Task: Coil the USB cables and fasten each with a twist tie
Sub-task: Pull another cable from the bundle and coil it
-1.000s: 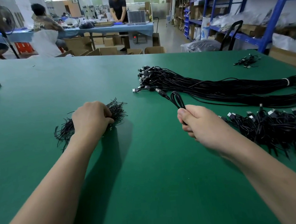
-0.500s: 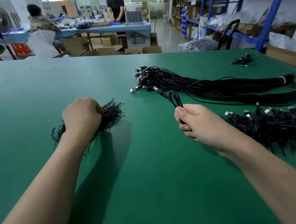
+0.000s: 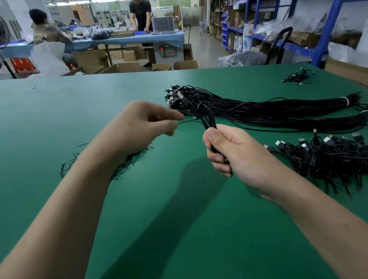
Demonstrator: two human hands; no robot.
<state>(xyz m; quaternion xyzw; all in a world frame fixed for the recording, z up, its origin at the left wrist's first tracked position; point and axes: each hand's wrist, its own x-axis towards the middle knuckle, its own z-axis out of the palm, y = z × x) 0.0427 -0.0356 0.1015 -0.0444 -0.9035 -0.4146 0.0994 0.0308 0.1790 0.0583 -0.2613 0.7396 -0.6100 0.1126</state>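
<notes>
Covering the bench: a flat green mat-topped table point(image 3: 41, 112), with everything for the job lying on it.
Uncoiled stock: two long bundles of straight black USB cables point(image 3: 277, 112), each banded white near its far end, with the plugs bunched toward the middle of the table. They look limp and light. One dragged out by its cord would likely snag its neighbours, so drawing it by the plug seems better.
Finished pile: a heap of small coiled black USB cables with silver plugs point(image 3: 337, 158) at the right, just beside the right forearm.
Tie supply: a loose heap of short black wire twist ties point(image 3: 133, 160), partly hidden under the left forearm.
Right hand point(image 3: 236, 154): clenched round a folded black USB cable coil point(image 3: 206, 117). The top loop stands out above the thumb and the rest is buried in the fist.
Coil handling: probably light and springy. The loops would likely fan open if the grip slackens, so the waist is the place to hold it — and to bind it.
Left hand point(image 3: 141, 123): raised above the tie heap and blurred. Thumb and fingertips appear to pinch a single thin black twist tie point(image 3: 189, 121), whose free end reaches toward the coil.
Tie handling: hair-thin bendable wire that should keep a twist. It looks easy to drop, so it is best pinched near one end, leaving length to wrap.
</notes>
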